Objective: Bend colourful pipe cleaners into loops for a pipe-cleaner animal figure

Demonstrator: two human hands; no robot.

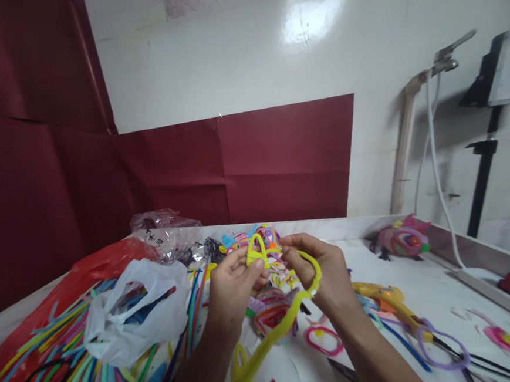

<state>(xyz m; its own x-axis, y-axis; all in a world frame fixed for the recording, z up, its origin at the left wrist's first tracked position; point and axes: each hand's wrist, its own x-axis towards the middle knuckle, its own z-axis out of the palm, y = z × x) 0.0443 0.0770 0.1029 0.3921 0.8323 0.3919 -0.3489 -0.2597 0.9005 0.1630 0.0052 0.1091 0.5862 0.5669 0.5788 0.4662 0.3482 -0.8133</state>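
Observation:
A long yellow pipe cleaner (286, 320) is held up over the table. My left hand (235, 283) pinches its looped end between thumb and fingers. Close by on the right, my right hand (317, 266) grips the same strand with thumb and forefinger. From there the pipe cleaner bends round and hangs down toward me, ending in a bent tip. Beneath the hands lies a round craft piece wound in pink, red and purple (272, 310). Behind them are more colourful pieces, partly hidden by the fingers.
Loose pipe cleaners (62, 340) spill from a red bag (112, 256) under a white plastic bag (139, 311) at left. A yellow glue gun (387, 301) with a cable lies at right. Farther back stand a pink fish-like craft (404, 238) and a power strip (486, 283).

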